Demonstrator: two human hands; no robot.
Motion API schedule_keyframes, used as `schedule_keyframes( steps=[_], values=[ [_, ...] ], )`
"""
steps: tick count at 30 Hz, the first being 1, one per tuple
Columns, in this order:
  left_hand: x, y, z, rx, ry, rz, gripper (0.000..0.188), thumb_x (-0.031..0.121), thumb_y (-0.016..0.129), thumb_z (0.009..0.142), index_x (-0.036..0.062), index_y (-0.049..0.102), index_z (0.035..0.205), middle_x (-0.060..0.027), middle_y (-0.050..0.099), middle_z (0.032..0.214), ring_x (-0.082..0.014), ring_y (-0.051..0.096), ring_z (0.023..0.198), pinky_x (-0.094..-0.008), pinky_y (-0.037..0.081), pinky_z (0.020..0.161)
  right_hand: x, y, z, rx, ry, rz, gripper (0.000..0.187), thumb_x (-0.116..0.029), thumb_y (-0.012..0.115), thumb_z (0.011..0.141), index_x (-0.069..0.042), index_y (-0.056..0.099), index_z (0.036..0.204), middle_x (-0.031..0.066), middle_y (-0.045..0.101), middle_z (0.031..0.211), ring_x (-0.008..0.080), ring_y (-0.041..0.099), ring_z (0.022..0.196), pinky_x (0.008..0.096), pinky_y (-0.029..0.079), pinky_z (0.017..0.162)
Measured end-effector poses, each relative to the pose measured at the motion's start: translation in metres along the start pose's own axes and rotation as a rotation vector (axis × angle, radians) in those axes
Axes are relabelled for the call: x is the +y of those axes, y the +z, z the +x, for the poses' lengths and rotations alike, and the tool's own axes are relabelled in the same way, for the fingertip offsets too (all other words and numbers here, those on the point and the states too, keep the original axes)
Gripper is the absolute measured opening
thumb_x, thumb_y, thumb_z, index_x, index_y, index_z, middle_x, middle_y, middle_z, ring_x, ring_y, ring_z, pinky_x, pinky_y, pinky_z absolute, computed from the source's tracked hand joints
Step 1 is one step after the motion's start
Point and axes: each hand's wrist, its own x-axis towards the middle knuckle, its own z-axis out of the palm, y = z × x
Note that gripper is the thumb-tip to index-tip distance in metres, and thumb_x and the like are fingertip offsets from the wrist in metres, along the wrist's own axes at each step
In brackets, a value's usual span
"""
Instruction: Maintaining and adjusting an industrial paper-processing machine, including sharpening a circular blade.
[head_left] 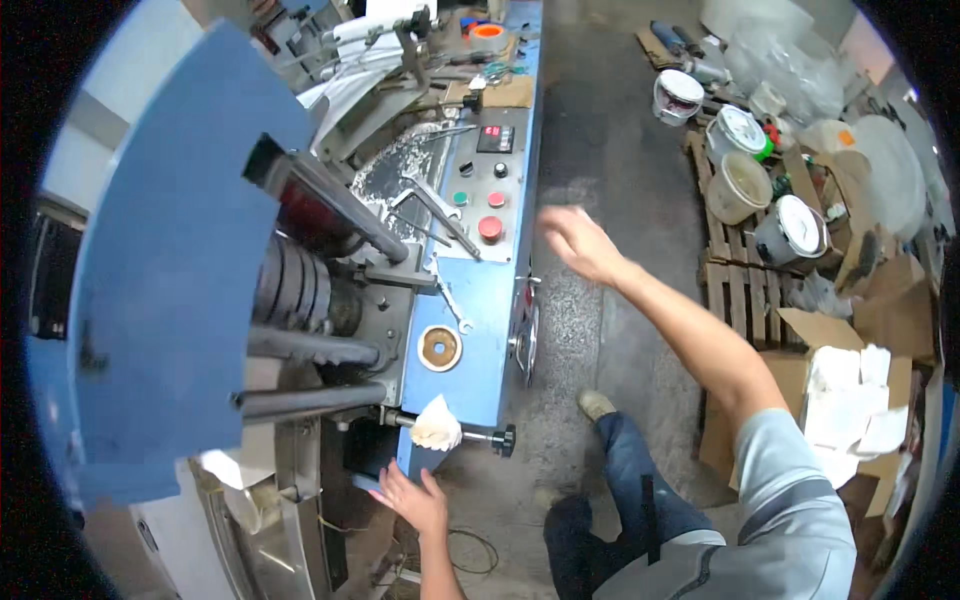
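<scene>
My left hand [412, 498] is at the near corner of the blue machine, fingers spread and holding nothing, close to the blue edge below a crumpled white wipe [437, 425]. My right hand [582, 245] hangs in the air just right of the control panel [478, 185], slightly blurred, its fingers stretched out with nothing in them. A large red push button [490, 229] on that panel is nearest to it. Open-end wrenches lie across the panel's left side; a smaller wrench [452, 296] rests on the blue top. Below it sits a round brown disc [440, 348] with a centre hole.
A big blue guard [180, 250] and steel rollers [315, 348] fill the left. A black knob [504, 440] sticks out at the machine's near end. To the right stand white buckets [738, 188], wooden pallets [745, 285] and a cardboard box [780, 375] with white wipes.
</scene>
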Motion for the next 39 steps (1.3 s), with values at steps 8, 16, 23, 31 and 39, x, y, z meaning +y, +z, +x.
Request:
schedule_keyframes(
  steps=[8, 16, 23, 31, 39],
  values=[
    [-0.014, 0.003, -0.005, 0.046, -0.016, 0.130, 0.062, 0.029, 0.070, 0.091, -0.0045, 0.049, 0.139, -0.0271, 0.055, 0.133, -0.0446, 0.047, 0.133, -0.0679, 0.018, 0.122, 0.017, 0.072, 0.110, -0.200, -0.389, -0.061, 0.035, -0.008, 0.063, 0.088, -0.003, 0.061, 0.123, 0.0146, 0.063, 0.138, 0.0417, 0.050, 0.136, 0.0485, 0.047, 0.109],
    [-0.015, 0.009, -0.005, 0.052, -0.050, 0.138, 0.060, 0.029, 0.070, 0.092, -0.0042, 0.052, 0.138, -0.0268, 0.055, 0.130, -0.0437, 0.048, 0.132, -0.0666, 0.018, 0.123, 0.006, 0.087, 0.146, -0.398, -0.307, -0.119, 0.039, -0.013, 0.067, 0.085, -0.004, 0.062, 0.123, 0.0293, 0.062, 0.130, 0.0448, 0.060, 0.125, 0.0474, 0.050, 0.105],
    [-0.034, 0.005, -0.021, 0.104, -0.040, 0.135, 0.056, 0.028, 0.071, 0.090, -0.0026, 0.055, 0.134, -0.0261, 0.059, 0.128, -0.0426, 0.050, 0.130, -0.0661, 0.019, 0.122, -0.006, 0.091, 0.146, -0.441, -0.320, -0.231, 0.046, -0.020, 0.077, 0.081, -0.004, 0.060, 0.121, 0.0240, 0.068, 0.110, 0.0428, 0.066, 0.108, 0.0478, 0.054, 0.093],
    [-0.056, 0.006, -0.035, 0.176, 0.038, 0.139, 0.055, 0.027, 0.074, 0.090, 0.0016, 0.055, 0.135, -0.0202, 0.062, 0.127, -0.0385, 0.054, 0.127, -0.0626, 0.023, 0.121, 0.026, 0.071, 0.039, 0.081, -0.008, 0.283, 0.030, -0.013, 0.054, 0.101, -0.004, 0.066, 0.127, 0.0010, 0.072, 0.111, 0.0107, 0.062, 0.094, 0.0277, 0.049, 0.083],
    [-0.081, 0.023, -0.054, 0.224, 0.079, 0.213, 0.059, 0.027, 0.077, 0.086, 0.0018, 0.056, 0.135, -0.0182, 0.062, 0.127, -0.0376, 0.057, 0.124, -0.0612, 0.027, 0.119, -0.073, 0.114, -0.258, -0.201, 0.527, 0.748, 0.015, -0.009, 0.051, 0.100, -0.001, 0.063, 0.100, 0.0043, 0.063, 0.105, 0.0070, 0.053, 0.077, 0.0225, 0.041, 0.063]
  ],
)
